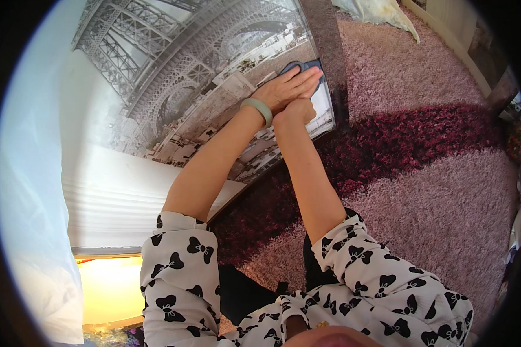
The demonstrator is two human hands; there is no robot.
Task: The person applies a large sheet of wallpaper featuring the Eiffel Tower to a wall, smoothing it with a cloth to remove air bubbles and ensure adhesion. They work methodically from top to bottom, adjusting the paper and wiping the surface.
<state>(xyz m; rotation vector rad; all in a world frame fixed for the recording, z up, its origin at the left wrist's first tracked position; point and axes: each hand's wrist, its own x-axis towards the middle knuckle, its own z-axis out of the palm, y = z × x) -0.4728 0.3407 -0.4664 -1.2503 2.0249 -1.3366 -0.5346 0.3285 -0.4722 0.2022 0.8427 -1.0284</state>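
My left hand (288,86), with a pale green bangle at its wrist, lies with its fingers stretched over a blue-grey cloth (314,65). The cloth is pressed against a glossy panel (178,73) bearing a grey picture of the Eiffel Tower, close to the panel's right edge. Part of the cloth loops up beside the fingers. Just below the left hand, my right hand (297,112) is bent at the wrist with its fingers curled, touching or nearly touching the left hand. What is under its fingers is hidden.
A dark frame (330,56) borders the panel on the right. Beyond it lies a shaggy pink rug (430,208) with a dark red band. A pale cloth (382,13) lies at the top, a sheer white curtain (30,173) hangs at left, and a lit yellow shade (110,290) is at lower left.
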